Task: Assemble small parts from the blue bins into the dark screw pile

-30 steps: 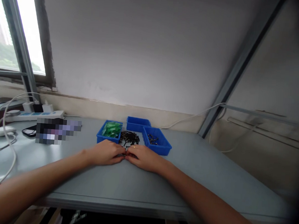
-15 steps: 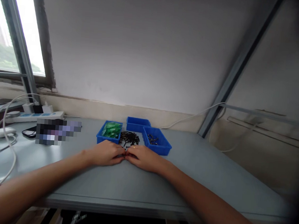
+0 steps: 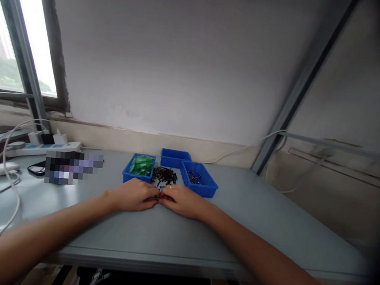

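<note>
Head view:
1. Left hand (image 3: 134, 194) and right hand (image 3: 182, 201): fingertips together, clamped on a small piece (image 3: 158, 198) between them; brassy glint, mostly hidden.
2. Screws (image 3: 165, 175): slender, black, heaped loosely beyond the hands.
3. Blue tray (image 3: 205, 190): right of the heap.

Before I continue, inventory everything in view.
Table: one, grey, foreground
Plastic bins: three, blue, back centre
Packets: several, green, left bin
Screw-like parts: many, dark, between bins
Metal parts: several, silvery, right bin
Power strip: one, white, back left
Plugs: several, white/black, power strip
Cables: several, white, both sides
Rounded case: one, white, left
Pixelated things: count unclear, black-purple, left
Wall: one, grey, behind
Window: one, bright, upper left
Frame posts: two, grey, both sides
Ring: one, gold, right hand
Left hand: one, by left bin
Right hand: one, beside left hand
</note>
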A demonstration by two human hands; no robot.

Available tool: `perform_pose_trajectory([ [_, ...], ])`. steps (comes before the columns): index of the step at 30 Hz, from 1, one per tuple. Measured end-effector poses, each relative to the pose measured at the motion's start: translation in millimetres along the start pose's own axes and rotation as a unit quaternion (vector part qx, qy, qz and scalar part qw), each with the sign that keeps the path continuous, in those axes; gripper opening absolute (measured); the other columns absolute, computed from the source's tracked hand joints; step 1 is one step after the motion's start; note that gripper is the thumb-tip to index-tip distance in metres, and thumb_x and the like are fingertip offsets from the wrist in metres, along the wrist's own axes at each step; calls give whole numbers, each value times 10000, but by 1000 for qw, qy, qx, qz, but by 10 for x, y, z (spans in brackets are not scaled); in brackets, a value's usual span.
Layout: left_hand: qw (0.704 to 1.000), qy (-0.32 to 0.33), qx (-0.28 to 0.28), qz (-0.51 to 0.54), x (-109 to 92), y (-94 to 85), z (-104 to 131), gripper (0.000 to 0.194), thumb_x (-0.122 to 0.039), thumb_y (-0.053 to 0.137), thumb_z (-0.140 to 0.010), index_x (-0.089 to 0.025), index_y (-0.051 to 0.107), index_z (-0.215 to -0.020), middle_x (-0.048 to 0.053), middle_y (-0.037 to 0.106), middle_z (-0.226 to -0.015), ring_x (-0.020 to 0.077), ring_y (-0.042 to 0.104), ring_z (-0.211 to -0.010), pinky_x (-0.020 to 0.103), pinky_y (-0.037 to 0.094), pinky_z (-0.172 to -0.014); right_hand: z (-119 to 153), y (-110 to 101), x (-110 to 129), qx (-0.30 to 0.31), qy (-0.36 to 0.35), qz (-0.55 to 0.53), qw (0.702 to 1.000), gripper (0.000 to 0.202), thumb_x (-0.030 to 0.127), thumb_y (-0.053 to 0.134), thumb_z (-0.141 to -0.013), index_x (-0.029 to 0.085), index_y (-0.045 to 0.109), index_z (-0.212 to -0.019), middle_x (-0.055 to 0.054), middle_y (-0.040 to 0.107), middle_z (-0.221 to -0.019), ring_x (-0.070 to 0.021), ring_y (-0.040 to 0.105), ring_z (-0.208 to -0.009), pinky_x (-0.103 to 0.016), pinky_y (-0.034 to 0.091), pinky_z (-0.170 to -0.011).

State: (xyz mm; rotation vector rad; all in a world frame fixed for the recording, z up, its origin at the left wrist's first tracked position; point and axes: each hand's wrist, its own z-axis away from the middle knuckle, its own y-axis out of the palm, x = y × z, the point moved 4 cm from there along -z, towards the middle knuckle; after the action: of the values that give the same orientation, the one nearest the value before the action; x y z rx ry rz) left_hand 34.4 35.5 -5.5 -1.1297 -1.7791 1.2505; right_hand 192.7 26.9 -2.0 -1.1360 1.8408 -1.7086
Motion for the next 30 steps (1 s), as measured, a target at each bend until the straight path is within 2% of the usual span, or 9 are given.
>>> perform_pose_trajectory([
  [14, 1000, -6, 12, 0, -12, -4, -4, 36, -205, 587, -918, -184, 613, -904, 26, 684, -809, 189, 651, -705, 270, 435, -590, 3, -11, 13, 5, 3, 4, 1000, 155, 234, 578, -989, 152, 694, -925, -72, 709, -908, -196, 634, -828, -303, 472, -747],
  [30, 1000, 4, 1, 1, -22, -11, -4, 70, -213, 559, -930, -191, 607, -885, 22, 673, -784, 184, 647, -688, 265, 445, -576, -1, -13, 17, 10, 3, 5, 1000, 172, 241, 567, -993, 150, 695, -923, -78, 711, -910, -200, 630, -825, -311, 474, -743],
])
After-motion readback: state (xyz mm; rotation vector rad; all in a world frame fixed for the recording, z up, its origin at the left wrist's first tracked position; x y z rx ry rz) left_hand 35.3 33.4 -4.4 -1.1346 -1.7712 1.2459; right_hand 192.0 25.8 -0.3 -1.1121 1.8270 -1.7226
